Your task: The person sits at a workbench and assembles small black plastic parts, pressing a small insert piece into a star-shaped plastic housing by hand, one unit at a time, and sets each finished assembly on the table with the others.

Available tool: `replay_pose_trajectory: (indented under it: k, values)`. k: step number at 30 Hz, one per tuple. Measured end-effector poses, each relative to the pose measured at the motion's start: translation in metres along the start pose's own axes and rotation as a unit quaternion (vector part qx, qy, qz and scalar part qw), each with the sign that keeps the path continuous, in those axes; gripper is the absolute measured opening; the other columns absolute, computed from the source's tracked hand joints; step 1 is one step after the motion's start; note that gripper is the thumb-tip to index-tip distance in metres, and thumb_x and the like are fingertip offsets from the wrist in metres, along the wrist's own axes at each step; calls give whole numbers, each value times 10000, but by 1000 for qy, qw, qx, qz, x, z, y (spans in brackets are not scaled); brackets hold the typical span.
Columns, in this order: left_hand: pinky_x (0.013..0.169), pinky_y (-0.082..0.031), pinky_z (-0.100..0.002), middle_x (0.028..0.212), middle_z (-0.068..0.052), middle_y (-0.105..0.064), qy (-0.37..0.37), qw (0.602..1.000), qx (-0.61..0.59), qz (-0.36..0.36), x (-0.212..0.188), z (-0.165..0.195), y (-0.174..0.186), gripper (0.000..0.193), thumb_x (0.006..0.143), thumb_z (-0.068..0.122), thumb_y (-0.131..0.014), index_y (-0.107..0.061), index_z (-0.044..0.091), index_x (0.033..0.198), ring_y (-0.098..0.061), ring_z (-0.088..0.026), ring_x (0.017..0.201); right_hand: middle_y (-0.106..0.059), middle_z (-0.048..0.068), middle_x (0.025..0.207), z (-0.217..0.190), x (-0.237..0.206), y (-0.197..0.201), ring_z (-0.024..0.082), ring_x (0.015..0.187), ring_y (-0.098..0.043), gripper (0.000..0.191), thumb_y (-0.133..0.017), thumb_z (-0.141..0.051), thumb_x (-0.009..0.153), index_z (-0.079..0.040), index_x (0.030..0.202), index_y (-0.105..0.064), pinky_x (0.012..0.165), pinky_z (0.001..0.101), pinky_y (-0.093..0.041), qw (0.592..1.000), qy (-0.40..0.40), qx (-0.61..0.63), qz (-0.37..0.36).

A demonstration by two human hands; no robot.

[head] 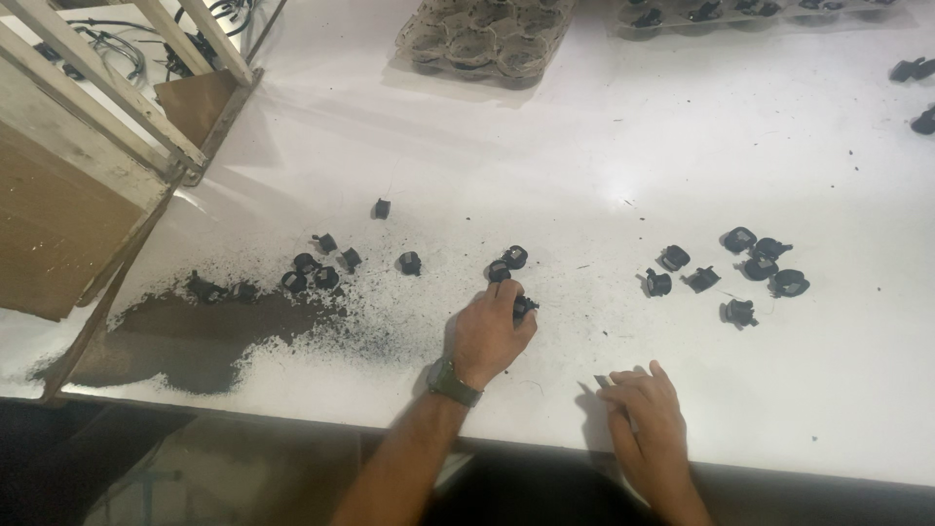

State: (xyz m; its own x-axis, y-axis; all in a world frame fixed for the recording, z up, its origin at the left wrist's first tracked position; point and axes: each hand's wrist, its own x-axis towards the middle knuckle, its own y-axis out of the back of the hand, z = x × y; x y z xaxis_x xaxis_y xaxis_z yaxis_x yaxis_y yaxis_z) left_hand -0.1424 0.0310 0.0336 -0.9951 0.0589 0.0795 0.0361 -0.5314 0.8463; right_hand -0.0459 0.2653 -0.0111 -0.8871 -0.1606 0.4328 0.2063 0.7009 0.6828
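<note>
My left hand [490, 334], with a watch on the wrist, rests on the white table [604, 166] and is closed around a small black part [525, 308] that sticks out by the fingertips. Two more black parts [508, 263] lie just beyond it. My right hand [645, 409] lies flat near the table's front edge with its fingers stretched out and nothing in its grasp. A tiny grey bit [601, 381] sits at its fingertips.
A cluster of black parts [740, 268] lies to the right, and several more [321, 271] lie to the left beside a spread of dark powder [195, 331]. Clear plastic trays [484, 39] stand at the back. A wooden frame [88, 146] leans at the left.
</note>
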Motion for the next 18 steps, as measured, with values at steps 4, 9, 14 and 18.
replay_pose_trajectory:
  k: [4, 9, 14, 18]
  values:
    - [777, -567, -390, 1064, -57, -756, -43, 993, -96, -48, -6, -5, 6, 339, 869, 225, -684, -630, 121, 1187, -720, -210, 896, -689, 106, 1060, -3, 3, 1, 292, 1148, -645, 156, -601, -22, 862, -85, 980, -682, 1235, 570, -292, 1000, 9, 4, 9]
    - [736, -586, -352, 1103, -21, -768, -123, 977, -113, -129, -52, -15, 9, 305, 912, 191, -626, -678, 184, 1213, -725, -183, 856, -672, 107, 1081, -11, 6, 3, 304, 1195, -611, 247, -611, -9, 839, -100, 1045, -711, 1223, 559, -296, 1000, 1, -14, -14]
    - [689, -579, -283, 1060, 7, -701, -209, 965, -132, -89, -87, -36, 18, 288, 909, 157, -654, -731, 229, 1176, -696, -144, 792, -634, 130, 1158, -27, 8, 3, 321, 1257, -561, 278, -669, -115, 844, -102, 1119, -706, 1205, 571, -287, 995, 59, -38, -65]
    - [679, -572, -292, 1017, 24, -720, -226, 964, -117, -80, -92, -37, 17, 282, 928, 154, -660, -758, 245, 1176, -687, -151, 758, -601, 145, 1196, -41, 13, -6, 344, 1284, -511, 465, -785, -260, 750, -76, 1165, -687, 1165, 607, -245, 989, 74, -45, -123]
